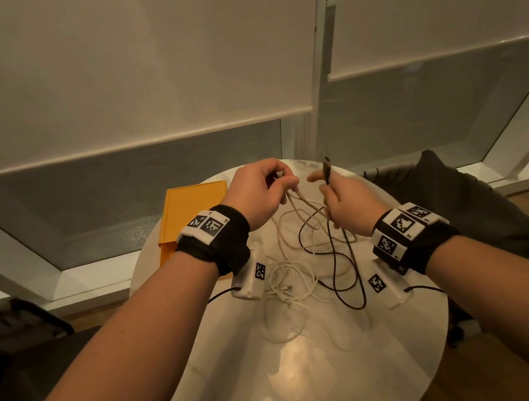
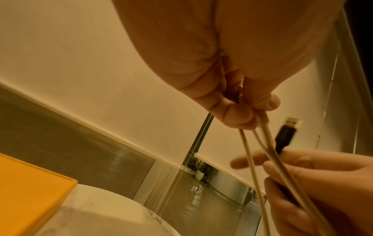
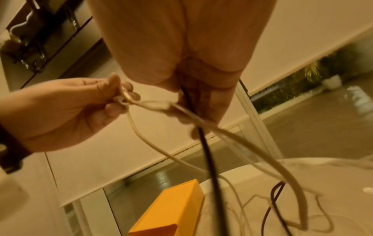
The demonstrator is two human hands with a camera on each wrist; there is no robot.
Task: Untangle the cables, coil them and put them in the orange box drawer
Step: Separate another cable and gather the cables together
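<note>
Over the round white table (image 1: 319,382), both hands were raised w/ cables strung between them. Orange box (image 1: 188,212) sat at the table's far left edge, partly hidden behind the left wrist; can't tell from any view whether its drawer was out. Left hand (image 1: 255,194) had fingers curled, pinching a bunch of beige cable (image 1: 294,202) strands approx. at their top, the strands dropping down toward the tabletop. Right hand (image 1: 346,201), just beside the left, was clamped round the black cable (image 1: 334,258) near its end, USB plug (image 2: 286,131) sticking up above the fingers; in the left wrist view beige strands also ran across those right fingers. Black cable hung down in long loops onto the table, crossing the beige loops. A thinner white cable (image 1: 287,287) lay in a loose tangle nearer the person, under the left wrist, touching the others.
</note>
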